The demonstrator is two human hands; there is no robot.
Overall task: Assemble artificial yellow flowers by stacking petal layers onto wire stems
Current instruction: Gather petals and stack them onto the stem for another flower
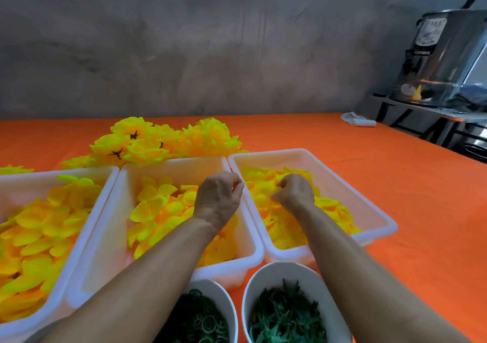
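— Nearest to us, 2 white bowls: the left bowl (210, 313) holds dark green rings, the right bowl (284, 308) holds green star-shaped pieces. What are the hands doing beyond them?

— Both reach out over the 3 white trays of loose yellow petals. The left hand (220, 200) hangs above the middle tray (247, 247) near its right wall, fingers curled with the tips drawn together; whether they pinch a stem or a petal I cannot tell. The right hand (295, 192) is curled down into the petals (284, 232) of the right tray (379, 218), apparently picking 1 out, though what it actually holds is hidden.

— How should the picking go?

— I'd lift a single layer by its edge, not a clump, and keep the other hand steady close by so the centre hole can be threaded straight. No wire stem is visible.

— Where do the finished flowers (163, 142) lie?

— Heaped on the orange tablecloth (395, 174) behind the trays; the left tray (87, 224) is also full of petals.

— Any writing?

— The steel urn (442, 52) at far right carries a label and a dark strip, too blurred to read.
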